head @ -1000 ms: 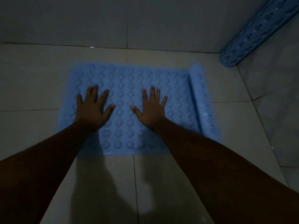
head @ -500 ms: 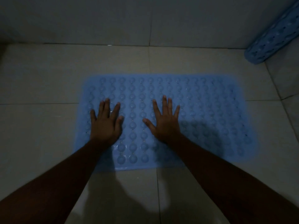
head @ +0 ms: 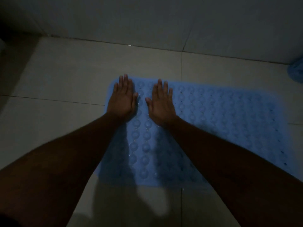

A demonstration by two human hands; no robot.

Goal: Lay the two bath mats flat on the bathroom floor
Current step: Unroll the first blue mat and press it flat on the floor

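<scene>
A light blue bath mat with rows of round bumps lies unrolled and flat on the pale tiled floor. My left hand presses palm down on the mat's far left corner, fingers together. My right hand lies flat on the mat just beside it, fingers a little apart. Neither hand grips anything. The end of a second blue mat, still rolled, shows at the right edge against the wall.
A grey tiled wall runs along the back, meeting the floor just beyond the mat. A dark corner lies at the far left. The room is dim, and my arms cast shadows over the mat's near part.
The rolled right end of the mat has spread out flat. Both hands have slid from the mat's middle to its far left corner and drawn closer together.
</scene>
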